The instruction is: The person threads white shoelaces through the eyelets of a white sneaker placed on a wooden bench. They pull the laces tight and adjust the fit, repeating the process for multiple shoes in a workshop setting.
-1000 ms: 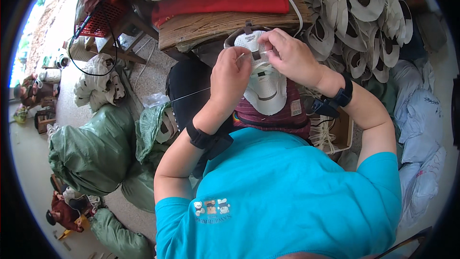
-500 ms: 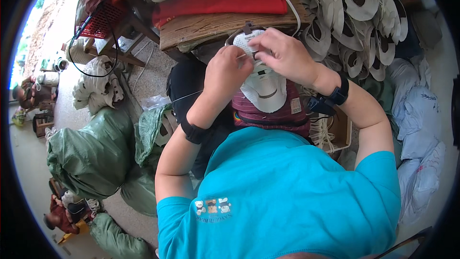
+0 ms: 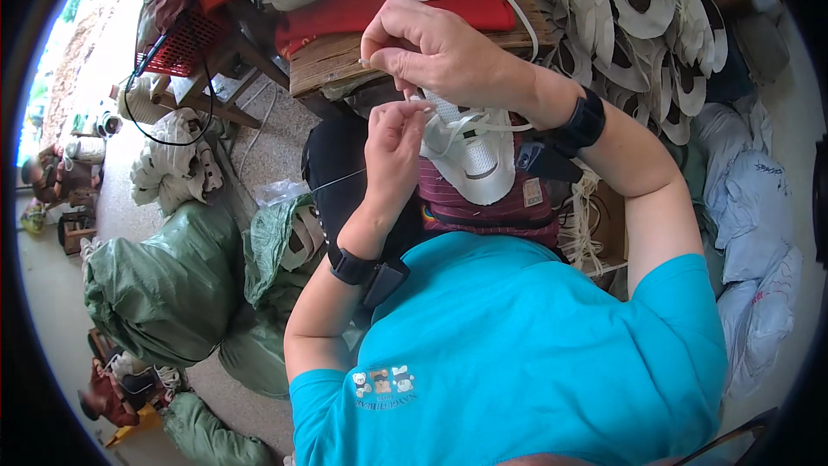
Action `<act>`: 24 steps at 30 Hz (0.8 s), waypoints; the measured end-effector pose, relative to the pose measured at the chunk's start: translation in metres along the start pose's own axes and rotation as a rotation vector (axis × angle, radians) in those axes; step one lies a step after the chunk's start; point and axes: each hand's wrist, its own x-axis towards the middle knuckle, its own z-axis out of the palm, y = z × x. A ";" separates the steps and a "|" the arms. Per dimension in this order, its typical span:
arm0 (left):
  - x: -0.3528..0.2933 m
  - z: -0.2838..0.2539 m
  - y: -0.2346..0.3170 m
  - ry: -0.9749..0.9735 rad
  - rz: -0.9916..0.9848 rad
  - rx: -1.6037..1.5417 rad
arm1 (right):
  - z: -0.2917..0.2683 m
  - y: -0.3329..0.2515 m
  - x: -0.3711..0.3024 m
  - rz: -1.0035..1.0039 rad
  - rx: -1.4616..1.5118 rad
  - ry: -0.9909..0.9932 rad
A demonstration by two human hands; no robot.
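Note:
A white shoe upper (image 3: pixel 488 183) lies on the maroon striped cloth over my lap, its toe toward me. A white shoelace (image 3: pixel 470 128) loops loosely across its eyelet area. My left hand (image 3: pixel 395 145) is pinched at the upper's left edge, with a pale lace end showing at the fingertips. A thin metal rod (image 3: pixel 338 180) sticks out leftward from behind this hand. Above and beyond the upper, my right hand (image 3: pixel 440 50) is closed in a pinch, a small white lace tip at its fingertips. The right hand hides part of the upper's far end.
Ahead stands a wooden bench (image 3: pixel 332 65) with a red cloth (image 3: pixel 405 9) and stacked uppers. More uppers (image 3: pixel 642 26) hang at the far right. A box of laces (image 3: pixel 604 224) sits right of my lap, green sacks (image 3: pixel 164 276) to the left. People sit at the far left.
My right hand has lifted away from the upper, up and to the left. My left hand has lowered slightly. Lace loops now show across the upper.

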 end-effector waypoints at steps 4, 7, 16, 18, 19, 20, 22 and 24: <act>0.004 0.006 0.018 -0.002 0.153 0.346 | -0.010 0.001 -0.011 0.017 -0.020 -0.063; 0.006 0.012 0.018 -0.003 0.196 0.483 | -0.015 0.000 -0.019 -0.029 0.004 -0.044; 0.015 0.019 0.027 -0.026 0.464 0.962 | -0.026 0.009 -0.033 -0.027 0.103 0.012; 0.015 0.020 0.029 -0.011 0.455 1.001 | -0.027 0.008 -0.034 -0.023 0.112 0.011; 0.016 0.021 0.030 -0.003 0.453 1.026 | -0.027 0.007 -0.034 -0.020 0.115 0.011; 0.016 0.022 0.031 0.004 0.452 1.050 | -0.027 0.007 -0.035 -0.020 0.116 0.014; 0.017 0.022 0.030 -0.027 0.468 1.000 | -0.027 0.007 -0.038 -0.018 0.120 0.018; 0.018 0.022 0.029 -0.067 0.468 0.942 | -0.027 0.010 -0.038 -0.026 0.120 0.033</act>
